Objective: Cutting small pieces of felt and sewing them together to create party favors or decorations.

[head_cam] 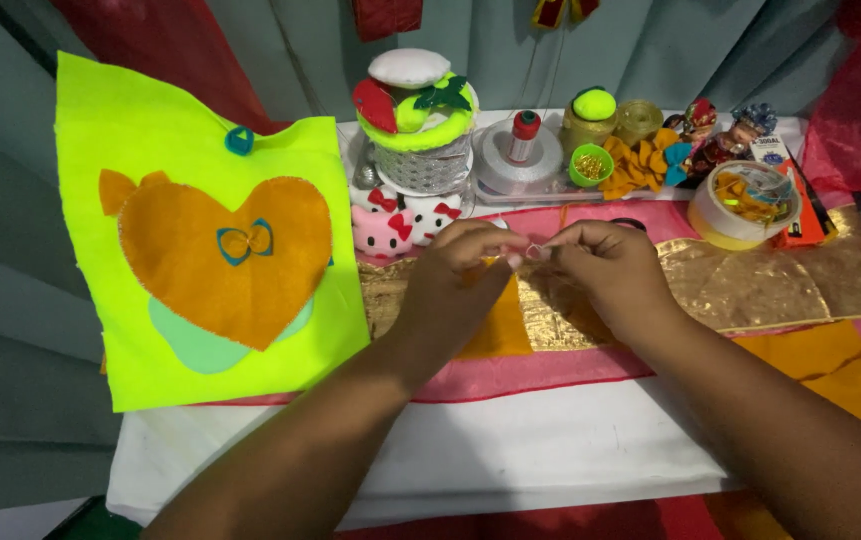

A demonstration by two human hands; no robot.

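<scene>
While both hands meet fingertip to fingertip mid-table, the left hand [455, 285] and right hand [605, 270] pinch something tiny between them, over the orange felt [500, 325] directly beneath.

Probably craft table: felt [212, 250], ribbon spools [518, 160]

Grey-green curtain [250, 40] behind, red drape [150, 50] at left — white-covered table [510, 450], dim indoor light

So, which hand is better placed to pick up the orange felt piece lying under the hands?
Probably the left hand. It lies right over the orange felt piece, while the right hand sits further right, above the gold fabric. Both hands meet fingertip to fingertip, pinching something too small to identify.
</scene>
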